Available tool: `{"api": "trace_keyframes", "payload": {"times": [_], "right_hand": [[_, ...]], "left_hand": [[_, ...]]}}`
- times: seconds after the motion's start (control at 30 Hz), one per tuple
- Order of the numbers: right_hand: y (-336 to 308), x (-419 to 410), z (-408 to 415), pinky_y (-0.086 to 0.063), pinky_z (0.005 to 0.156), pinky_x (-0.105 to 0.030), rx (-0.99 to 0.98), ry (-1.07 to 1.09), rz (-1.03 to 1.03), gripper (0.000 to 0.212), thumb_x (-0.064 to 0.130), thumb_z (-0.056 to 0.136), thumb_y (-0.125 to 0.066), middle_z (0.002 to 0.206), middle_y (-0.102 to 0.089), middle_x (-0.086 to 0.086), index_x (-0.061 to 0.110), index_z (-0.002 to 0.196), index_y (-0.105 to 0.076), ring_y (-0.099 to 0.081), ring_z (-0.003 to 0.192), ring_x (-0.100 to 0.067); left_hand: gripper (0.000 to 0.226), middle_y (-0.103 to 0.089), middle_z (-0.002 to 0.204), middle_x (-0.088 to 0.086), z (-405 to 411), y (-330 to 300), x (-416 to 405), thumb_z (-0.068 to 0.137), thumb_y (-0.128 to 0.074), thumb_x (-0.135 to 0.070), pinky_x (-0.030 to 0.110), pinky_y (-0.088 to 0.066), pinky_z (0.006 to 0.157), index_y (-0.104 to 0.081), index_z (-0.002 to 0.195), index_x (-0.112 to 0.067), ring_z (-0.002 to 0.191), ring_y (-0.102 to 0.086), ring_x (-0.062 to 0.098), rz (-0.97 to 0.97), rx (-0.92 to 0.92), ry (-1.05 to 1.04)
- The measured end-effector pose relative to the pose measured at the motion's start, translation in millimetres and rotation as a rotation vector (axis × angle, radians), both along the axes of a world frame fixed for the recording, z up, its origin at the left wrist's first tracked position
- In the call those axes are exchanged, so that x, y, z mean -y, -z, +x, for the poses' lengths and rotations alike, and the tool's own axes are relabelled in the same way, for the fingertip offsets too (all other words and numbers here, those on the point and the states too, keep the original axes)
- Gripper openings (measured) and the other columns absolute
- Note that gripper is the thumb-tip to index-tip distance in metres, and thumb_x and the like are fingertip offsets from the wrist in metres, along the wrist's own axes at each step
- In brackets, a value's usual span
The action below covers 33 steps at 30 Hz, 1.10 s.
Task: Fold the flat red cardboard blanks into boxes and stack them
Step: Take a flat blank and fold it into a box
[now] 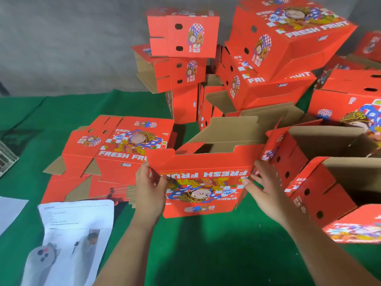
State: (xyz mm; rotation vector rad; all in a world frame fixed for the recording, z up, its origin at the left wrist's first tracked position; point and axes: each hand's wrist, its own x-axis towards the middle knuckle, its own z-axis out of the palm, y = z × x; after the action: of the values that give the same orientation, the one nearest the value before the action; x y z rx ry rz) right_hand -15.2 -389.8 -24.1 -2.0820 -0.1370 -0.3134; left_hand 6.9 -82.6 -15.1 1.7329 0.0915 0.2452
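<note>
Many folded boxes (pixel 284 38) are heaped at twelve to three o'clock, a stack of flat blanks (pixel 115 153) waits at nine, and the left hand (pixel 149 188) and right hand (pixel 266 188) each clamp an end of a half-formed box (pixel 203 182).

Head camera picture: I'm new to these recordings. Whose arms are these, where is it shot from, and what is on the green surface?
There is no machine here. A person wears a camera on their head, looking down at their own bare hands. The left hand and right hand grip the two ends of a half-folded red box, open at the top. On the green cloth, a pile of flat blanks lies to the left, with printed paper sheets nearer the camera. Behind and to the right stand finished boxes, some stacked, some open.
</note>
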Motion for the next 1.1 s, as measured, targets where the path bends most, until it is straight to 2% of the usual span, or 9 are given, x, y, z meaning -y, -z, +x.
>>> {"api": "trace_keyframes", "payload": {"times": [0.17,0.33,0.47,0.57,0.67,0.77,0.83,0.9,1.1], "right_hand": [[0.7,-14.1,-1.7,-0.059,0.091,-0.052,-0.002,0.129,0.049,0.026,0.042,0.095,-0.064,0.122,-0.054,0.002,0.029,0.117,-0.058,-0.07,0.106,-0.019],[-3.8,-21.8,-7.4,-0.052,0.088,-0.05,0.012,0.337,0.189,0.04,0.068,0.088,-0.053,0.104,-0.065,0.011,0.036,0.111,-0.052,-0.066,0.1,-0.018],[-5.2,-16.8,-11.5,-0.045,0.072,-0.038,0.05,0.354,0.17,0.031,0.062,0.089,-0.05,0.093,-0.061,0.011,0.034,0.103,-0.048,-0.061,0.086,-0.004],[1.8,-11.3,-17.8,-0.049,0.079,-0.044,0.057,0.4,0.175,0.04,0.057,0.09,-0.049,0.103,-0.061,0.008,0.027,0.117,-0.048,-0.061,0.093,-0.002],[3.5,-9.7,-23.5,-0.05,0.097,-0.056,0.037,0.391,0.186,0.055,0.051,0.093,-0.048,0.124,-0.06,-0.005,0.016,0.134,-0.047,-0.06,0.115,-0.023],[-1.7,-10.0,-27.8,-0.049,0.093,-0.048,0.057,0.362,0.14,0.04,0.043,0.095,-0.045,0.118,-0.063,-0.002,0.018,0.126,-0.052,-0.061,0.111,-0.022],[-3.3,-10.6,-29.3,-0.047,0.089,-0.045,0.037,0.348,0.1,0.034,0.044,0.097,-0.044,0.116,-0.064,-0.004,0.022,0.121,-0.053,-0.062,0.11,-0.026],[-1.6,-10.2,-29.2,-0.049,0.096,-0.048,-0.005,0.348,0.067,0.042,0.049,0.098,-0.042,0.122,-0.065,-0.006,0.02,0.126,-0.054,-0.062,0.116,-0.028],[0.9,11.0,-40.7,-0.043,0.06,-0.026,-0.043,0.364,-0.223,0.029,0.05,0.102,-0.047,0.095,-0.058,0.035,0.042,0.13,-0.044,-0.054,0.071,0.017]], "left_hand": [[0.033,-0.066,0.115,0.008,1.7,-8.1,2.2,0.095,-0.061,0.001,0.057,-0.054,0.097,-0.06,0.11,-0.029,0.109,-0.065,0.03,0.044,-0.025,-0.04],[0.031,-0.076,0.117,0.002,-6.1,-18.9,5.8,0.095,-0.061,0.001,0.057,-0.054,0.102,-0.076,0.106,-0.023,0.117,-0.069,0.03,-0.143,-0.141,0.099],[0.024,-0.059,0.128,-0.042,-14.2,-21.3,-2.3,0.101,-0.065,-0.015,0.044,-0.023,0.124,-0.081,0.102,-0.032,0.158,-0.003,0.0,-0.064,-0.126,0.166],[0.022,-0.028,0.166,-0.018,-19.7,-27.4,2.2,0.099,-0.068,-0.019,0.04,-0.021,0.126,-0.083,0.096,-0.035,0.152,0.009,-0.012,0.01,-0.122,0.211],[0.031,0.006,0.17,-0.013,-23.8,-39.8,6.9,0.095,-0.07,-0.016,0.009,-0.022,0.109,-0.081,0.078,-0.04,0.147,0.011,-0.019,0.147,-0.166,0.307],[0.02,0.009,0.172,-0.007,-22.8,-46.5,3.8,0.1,-0.067,-0.026,0.008,-0.017,0.101,-0.075,0.108,-0.042,0.126,0.018,-0.038,0.237,-0.224,0.386],[0.02,-0.021,0.17,-0.008,-22.9,-47.1,7.8,0.101,-0.066,-0.032,0.015,-0.031,0.104,-0.07,0.12,-0.038,0.15,-0.012,-0.016,0.172,-0.218,0.386],[0.02,-0.068,0.136,-0.012,-25.4,-44.1,16.6,0.103,-0.061,-0.038,0.022,-0.05,0.095,-0.07,0.118,-0.03,0.129,-0.061,0.009,-0.026,-0.213,0.276],[0.058,-0.079,0.104,-0.017,-26.3,-36.1,20.0,0.097,-0.034,-0.068,0.03,-0.05,0.094,-0.074,0.11,-0.028,0.101,-0.071,-0.001,-0.059,-0.205,0.127]]}}
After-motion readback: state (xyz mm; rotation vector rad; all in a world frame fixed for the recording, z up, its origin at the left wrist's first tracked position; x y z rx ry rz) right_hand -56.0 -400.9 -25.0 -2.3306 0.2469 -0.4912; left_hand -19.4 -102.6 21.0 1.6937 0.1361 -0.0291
